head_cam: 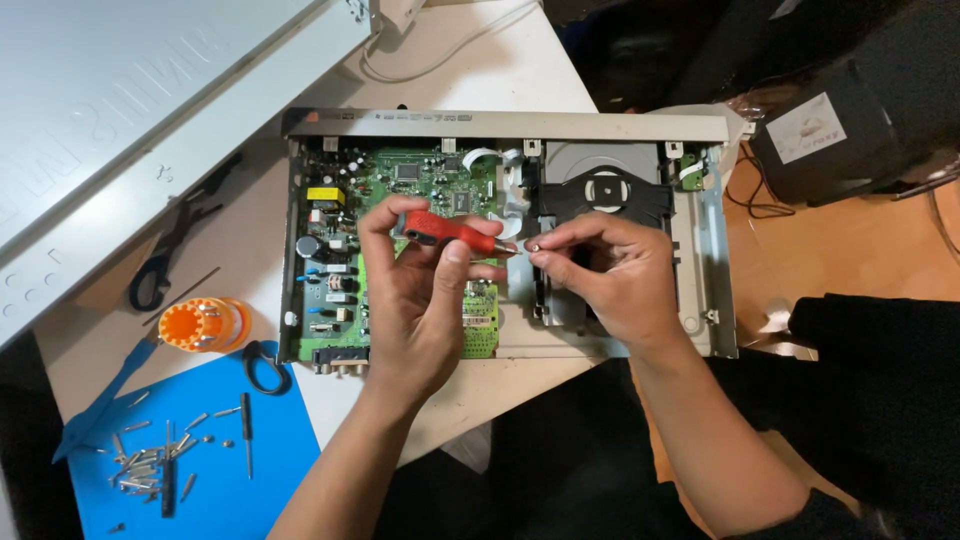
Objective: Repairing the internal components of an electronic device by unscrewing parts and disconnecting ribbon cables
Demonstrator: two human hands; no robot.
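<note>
Red handle: the left hand (415,300) grips a red-handled screwdriver (447,231), fingers curled round it, tip pointing right over the middle of the opened disc player (505,235).
Right hand: the right hand (605,268) pinches a small screw (535,244) between thumb and forefinger, right at the driver's tip.
Where it sits: the player lies on the white counter (520,60), lid off, green circuit board (420,200) on the left, black disc drive (605,195) on the right.
Risk, dropped screw: the screw hangs directly over the open chassis; a slip of the pinch would likely send it into the drive mechanism or under the board (hard to fish out).
Risk, tip on board: the metal tip hovers near bare components; a jerk could scratch a trace or bend a part.
Risk, ribbon: the white ribbon cables (508,180) lie just behind the hands and could be snagged.
Nearby: loose screws (150,462) rest on a blue mat (210,470), beside an orange bit holder (200,325) and black scissors (165,255).
</note>
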